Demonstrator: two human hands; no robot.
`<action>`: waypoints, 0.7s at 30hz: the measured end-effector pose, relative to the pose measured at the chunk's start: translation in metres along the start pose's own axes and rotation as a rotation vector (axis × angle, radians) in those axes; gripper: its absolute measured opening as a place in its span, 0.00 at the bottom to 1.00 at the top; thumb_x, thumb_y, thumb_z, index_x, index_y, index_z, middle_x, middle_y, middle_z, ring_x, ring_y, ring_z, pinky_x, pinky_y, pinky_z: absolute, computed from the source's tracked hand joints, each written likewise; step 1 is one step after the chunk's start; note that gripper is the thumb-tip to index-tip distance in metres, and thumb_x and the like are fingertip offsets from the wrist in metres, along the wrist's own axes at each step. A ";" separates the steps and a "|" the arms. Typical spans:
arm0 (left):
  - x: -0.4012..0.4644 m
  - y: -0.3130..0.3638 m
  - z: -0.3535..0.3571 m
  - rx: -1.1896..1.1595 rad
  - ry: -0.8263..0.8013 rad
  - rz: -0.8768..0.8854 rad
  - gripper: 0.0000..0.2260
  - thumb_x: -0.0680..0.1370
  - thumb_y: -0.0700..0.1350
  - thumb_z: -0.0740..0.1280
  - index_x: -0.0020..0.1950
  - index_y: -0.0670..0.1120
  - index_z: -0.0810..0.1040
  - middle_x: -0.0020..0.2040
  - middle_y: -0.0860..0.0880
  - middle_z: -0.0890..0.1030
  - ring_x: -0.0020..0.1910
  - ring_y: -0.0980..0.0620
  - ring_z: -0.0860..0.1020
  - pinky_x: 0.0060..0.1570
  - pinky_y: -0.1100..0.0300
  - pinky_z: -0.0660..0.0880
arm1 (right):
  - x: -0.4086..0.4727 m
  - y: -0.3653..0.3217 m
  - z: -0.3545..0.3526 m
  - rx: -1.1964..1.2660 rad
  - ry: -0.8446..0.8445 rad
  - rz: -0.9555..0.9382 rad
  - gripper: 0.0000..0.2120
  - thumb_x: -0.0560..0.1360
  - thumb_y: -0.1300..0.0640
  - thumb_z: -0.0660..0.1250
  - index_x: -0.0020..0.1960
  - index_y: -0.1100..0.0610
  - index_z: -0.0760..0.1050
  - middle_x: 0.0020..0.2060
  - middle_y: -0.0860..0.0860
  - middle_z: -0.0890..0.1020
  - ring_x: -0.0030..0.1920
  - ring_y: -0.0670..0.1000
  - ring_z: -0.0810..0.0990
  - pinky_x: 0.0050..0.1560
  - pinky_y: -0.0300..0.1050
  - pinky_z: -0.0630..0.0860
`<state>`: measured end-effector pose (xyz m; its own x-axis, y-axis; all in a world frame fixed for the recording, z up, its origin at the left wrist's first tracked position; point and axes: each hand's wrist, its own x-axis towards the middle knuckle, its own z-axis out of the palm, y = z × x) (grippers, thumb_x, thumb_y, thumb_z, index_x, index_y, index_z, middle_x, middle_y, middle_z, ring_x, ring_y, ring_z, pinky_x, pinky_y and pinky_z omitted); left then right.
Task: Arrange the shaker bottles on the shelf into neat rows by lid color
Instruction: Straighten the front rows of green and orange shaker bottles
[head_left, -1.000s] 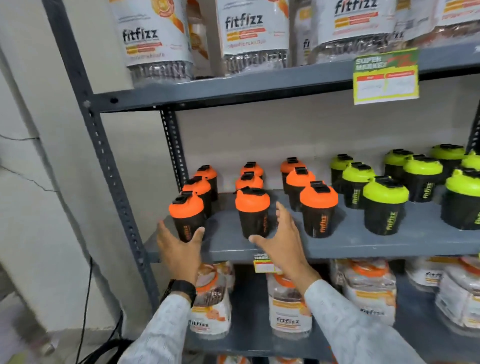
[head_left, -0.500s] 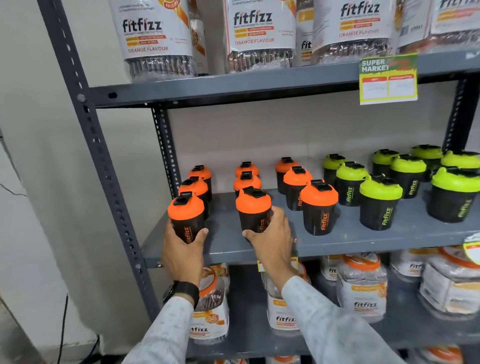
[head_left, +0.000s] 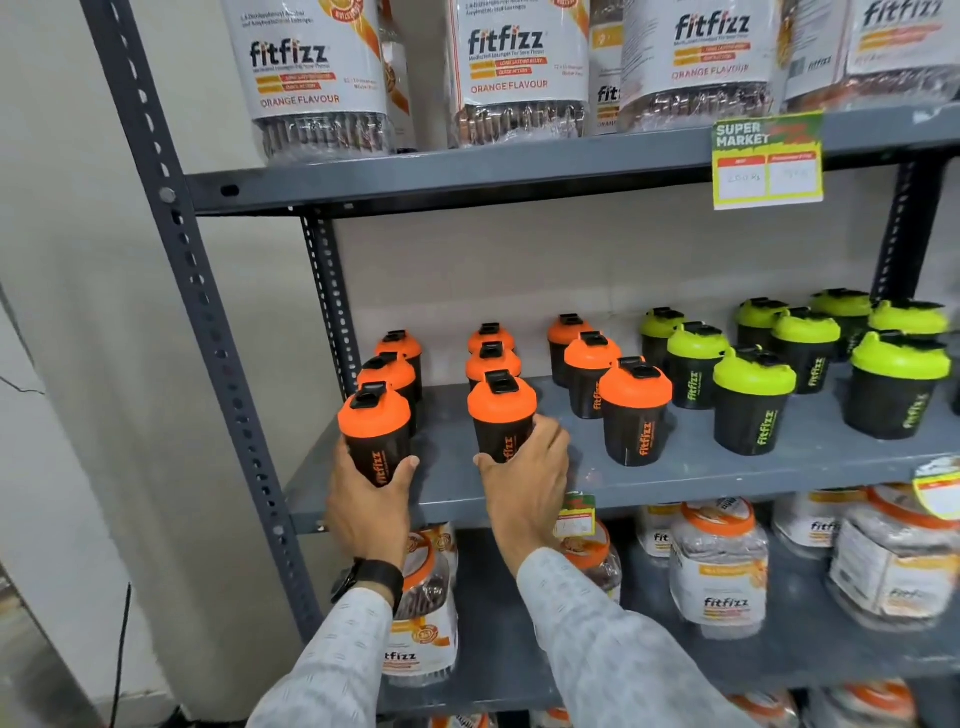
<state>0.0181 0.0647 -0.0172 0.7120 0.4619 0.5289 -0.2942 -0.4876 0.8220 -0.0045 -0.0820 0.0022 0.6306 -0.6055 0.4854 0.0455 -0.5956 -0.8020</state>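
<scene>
Both hands are wrapped around front-row orange-lid shakers: left hand (head_left: 371, 506) gripping the bottle at 9 o'clock (head_left: 375, 434), right hand (head_left: 524, 480) on the middle one (head_left: 501, 415). On the shelf (head_left: 727, 480), probably. Shove either back and the bottles behind could topple.

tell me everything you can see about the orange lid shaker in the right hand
The shaker is a short black tumbler, seemingly plastic, tapering toward its base, with a domed orange lid and a black flip cap shut on top. Orange "fitfizz" lettering runs vertically up its side. It stands upright at the front of the middle orange row on the grey metal shelf. The right hand wraps its lower body, thumb on the left, fingers on the right. No other bottle touches it.
</scene>
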 end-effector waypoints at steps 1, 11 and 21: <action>0.000 0.000 0.000 -0.002 -0.002 0.005 0.37 0.71 0.57 0.78 0.76 0.51 0.67 0.67 0.46 0.80 0.64 0.42 0.79 0.62 0.43 0.77 | -0.001 0.000 0.000 0.007 -0.001 -0.003 0.39 0.66 0.50 0.84 0.69 0.54 0.67 0.63 0.55 0.74 0.65 0.58 0.77 0.57 0.51 0.80; -0.006 -0.002 -0.001 0.022 0.041 -0.031 0.41 0.70 0.58 0.78 0.78 0.50 0.65 0.72 0.44 0.75 0.70 0.41 0.75 0.65 0.37 0.75 | -0.005 0.007 -0.011 0.154 -0.088 0.082 0.48 0.69 0.51 0.82 0.81 0.57 0.60 0.74 0.56 0.70 0.75 0.58 0.70 0.69 0.53 0.73; -0.007 0.000 -0.003 0.039 0.049 -0.013 0.35 0.71 0.52 0.79 0.75 0.49 0.70 0.66 0.43 0.80 0.64 0.41 0.79 0.61 0.40 0.78 | -0.003 0.009 0.002 0.089 -0.056 0.054 0.36 0.71 0.51 0.81 0.73 0.56 0.70 0.67 0.53 0.78 0.70 0.57 0.76 0.67 0.53 0.75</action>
<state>0.0112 0.0634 -0.0203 0.6832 0.5041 0.5283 -0.2593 -0.5089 0.8208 -0.0048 -0.0844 -0.0075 0.6759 -0.6036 0.4228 0.0775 -0.5123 -0.8553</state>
